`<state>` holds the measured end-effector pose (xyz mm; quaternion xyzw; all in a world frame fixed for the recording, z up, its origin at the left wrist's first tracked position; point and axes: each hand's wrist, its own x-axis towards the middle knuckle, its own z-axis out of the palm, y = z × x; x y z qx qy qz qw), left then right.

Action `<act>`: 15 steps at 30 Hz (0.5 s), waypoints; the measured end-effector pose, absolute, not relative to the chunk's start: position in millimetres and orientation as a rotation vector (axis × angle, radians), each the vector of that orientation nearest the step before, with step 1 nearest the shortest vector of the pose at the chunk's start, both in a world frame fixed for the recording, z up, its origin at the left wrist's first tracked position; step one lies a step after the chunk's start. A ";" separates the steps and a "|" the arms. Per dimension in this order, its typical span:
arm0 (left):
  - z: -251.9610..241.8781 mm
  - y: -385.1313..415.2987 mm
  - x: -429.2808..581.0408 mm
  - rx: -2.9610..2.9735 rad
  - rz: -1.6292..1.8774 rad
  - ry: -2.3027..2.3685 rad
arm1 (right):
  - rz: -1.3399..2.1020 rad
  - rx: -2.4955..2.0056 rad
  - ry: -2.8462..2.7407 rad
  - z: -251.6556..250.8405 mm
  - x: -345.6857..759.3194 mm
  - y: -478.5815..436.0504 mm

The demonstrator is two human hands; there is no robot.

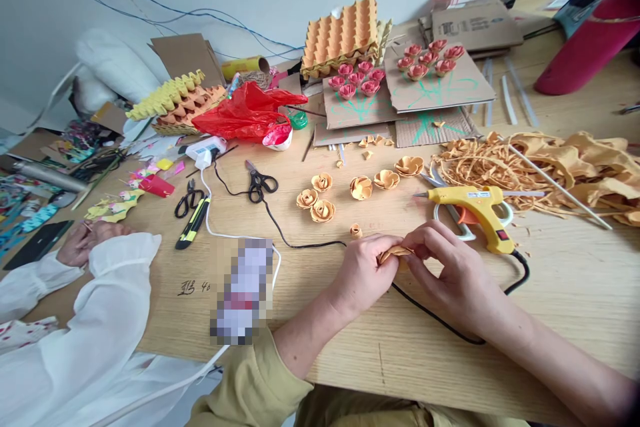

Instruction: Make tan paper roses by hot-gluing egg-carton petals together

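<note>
Between my two hands is an orange paper flower piece, partly hidden by the fingers. My left hand pinches it from the left, and my right hand grips its right edge with thumb and fingers. Just beyond my left hand stands a small rolled bud. Farther off lie several finished orange flowers in loose groups. A yellow hot glue gun rests on its side past my right hand, its nozzle pointing left and its black cord running under my hands.
Orange scraps pile at the right. Cardboard sheets bear pink flowers. Black scissors, a utility knife and a blurred phone lie left. A co-worker's hands work at far left. Egg trays stand at the back.
</note>
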<state>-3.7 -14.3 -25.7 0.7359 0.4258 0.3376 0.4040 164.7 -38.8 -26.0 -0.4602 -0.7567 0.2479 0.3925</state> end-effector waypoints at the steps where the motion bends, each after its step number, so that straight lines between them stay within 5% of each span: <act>1: -26.7 -14.6 -3.4 1.844 0.854 1.098 | 0.617 -1.176 -1.918 -26.5 164.7 -38.5; 15: -28.2 -17.7 -2.7 1.721 0.837 1.086 | 0.523 -1.200 -1.917 -24.9 164.8 -38.3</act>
